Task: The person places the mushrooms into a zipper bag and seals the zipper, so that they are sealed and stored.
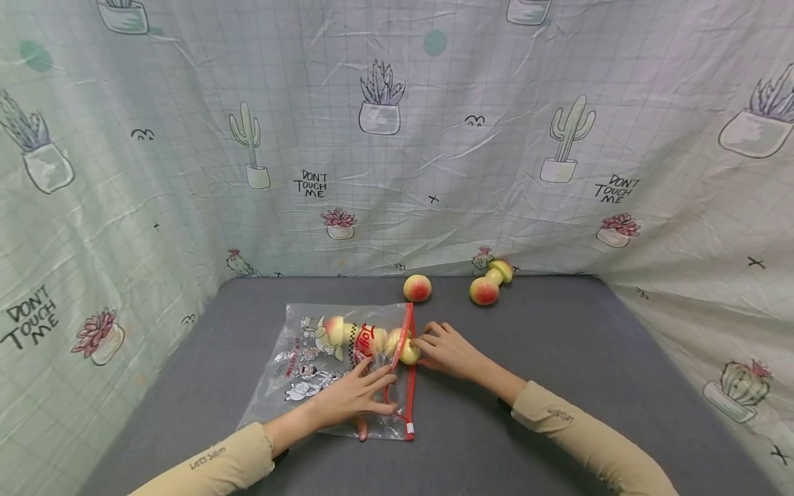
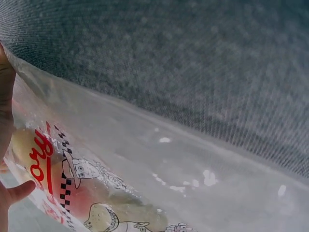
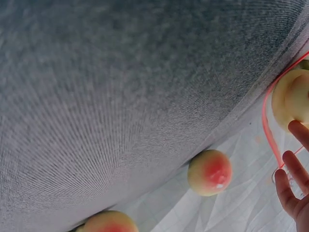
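Note:
A clear plastic zip bag (image 1: 273, 379) with a red-edged mouth and cartoon print lies flat, its mouth facing right. Several yellow-and-red peaches (image 1: 335, 331) show through its film in a row. My left hand (image 1: 353, 396) rests on the bag near the mouth, fingers spread, thumb at the front edge. At the mouth, my right hand (image 1: 451, 353) touches the outermost peach (image 1: 409, 353) with its fingertips. That peach sits partly past the red strip (image 1: 407, 324). In the right wrist view, the right hand's fingers (image 3: 287, 193) extend toward a pale peach (image 3: 294, 96).
A single peach (image 1: 418, 288) lies behind the bag's mouth. Farther right, a red-and-yellow peach (image 1: 484, 291) adjoins a pale yellow piece (image 1: 500, 271) by the back cloth. A white zip slider (image 1: 409, 428) sits at the bag's front corner. Printed cloth (image 1: 434, 172) surrounds the grey table (image 1: 558, 358).

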`<move>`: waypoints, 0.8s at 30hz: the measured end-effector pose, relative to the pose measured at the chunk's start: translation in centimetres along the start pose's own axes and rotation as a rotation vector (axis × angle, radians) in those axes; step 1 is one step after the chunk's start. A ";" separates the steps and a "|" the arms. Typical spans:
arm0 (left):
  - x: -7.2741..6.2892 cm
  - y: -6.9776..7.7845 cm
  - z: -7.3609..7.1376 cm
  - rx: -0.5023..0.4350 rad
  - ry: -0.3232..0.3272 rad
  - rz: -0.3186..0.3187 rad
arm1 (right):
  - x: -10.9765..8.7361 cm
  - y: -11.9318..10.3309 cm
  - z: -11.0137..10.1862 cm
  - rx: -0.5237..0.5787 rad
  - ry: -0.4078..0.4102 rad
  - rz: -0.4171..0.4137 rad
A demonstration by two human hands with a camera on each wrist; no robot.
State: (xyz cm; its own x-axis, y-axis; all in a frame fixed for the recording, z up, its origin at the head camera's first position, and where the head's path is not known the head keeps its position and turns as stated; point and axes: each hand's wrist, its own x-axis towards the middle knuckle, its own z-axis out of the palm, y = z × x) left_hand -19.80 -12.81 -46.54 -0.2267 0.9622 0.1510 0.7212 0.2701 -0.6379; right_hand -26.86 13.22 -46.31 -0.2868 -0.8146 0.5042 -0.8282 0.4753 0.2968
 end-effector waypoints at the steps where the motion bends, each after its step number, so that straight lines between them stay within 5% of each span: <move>1: 0.0 0.0 0.0 0.001 0.002 0.004 | 0.0 0.0 0.1 0.007 0.005 -0.001; 11: 0.0 -0.2 0.3 -0.019 0.025 0.008 | 0.3 0.5 0.6 0.047 -0.012 0.005; 24: -0.1 -0.1 0.3 -0.037 0.030 0.004 | 0.8 0.2 0.8 -0.051 0.049 -0.055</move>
State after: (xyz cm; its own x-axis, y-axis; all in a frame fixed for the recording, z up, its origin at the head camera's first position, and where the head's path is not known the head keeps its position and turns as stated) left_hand -20.03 -12.98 -46.77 -0.2044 0.9637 0.1716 0.7460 0.2668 -0.6102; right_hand -27.66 12.41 -46.43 -0.2167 -0.8229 0.5252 -0.8160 0.4480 0.3653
